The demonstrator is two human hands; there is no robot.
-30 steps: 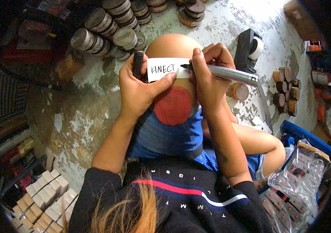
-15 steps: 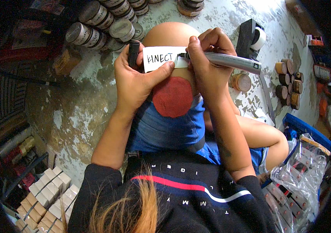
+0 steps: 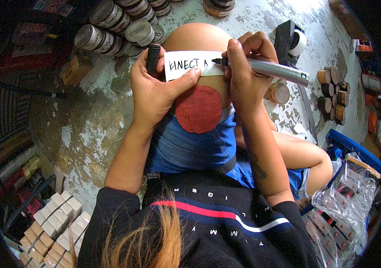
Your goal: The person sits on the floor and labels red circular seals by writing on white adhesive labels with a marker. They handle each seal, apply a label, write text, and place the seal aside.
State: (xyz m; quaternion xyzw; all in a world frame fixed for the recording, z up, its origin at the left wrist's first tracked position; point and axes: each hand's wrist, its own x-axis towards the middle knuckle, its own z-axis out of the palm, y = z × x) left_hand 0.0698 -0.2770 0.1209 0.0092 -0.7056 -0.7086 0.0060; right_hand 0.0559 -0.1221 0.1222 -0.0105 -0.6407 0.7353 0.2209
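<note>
My left hand (image 3: 154,91) pinches a white paper label (image 3: 179,73) by its left part, thumb laid across the lower edge. The same hand also keeps a black marker cap (image 3: 153,59) upright between its fingers. In my right hand (image 3: 250,73) is a silver marker (image 3: 279,71) with a black tip, which touches or nearly touches the label just right of the black handwritten letters. A red round disc (image 3: 198,109) lies on my thigh below the label. The label's right end is partly behind the marker and right fingers.
Stacked round tins with labels (image 3: 105,40) stand at the upper left. A black tape dispenser (image 3: 284,42) is right of my hands, with a round container (image 3: 278,94) near it and stacked small jars (image 3: 333,96) farther right. Wrapped boxes (image 3: 56,214) sit lower left; a plastic-covered blue crate (image 3: 355,149) lies lower right.
One more handwritten letter now stands on the label. My right hand and the marker have shifted slightly right; the left hand still holds label and cap in almost the same place.
</note>
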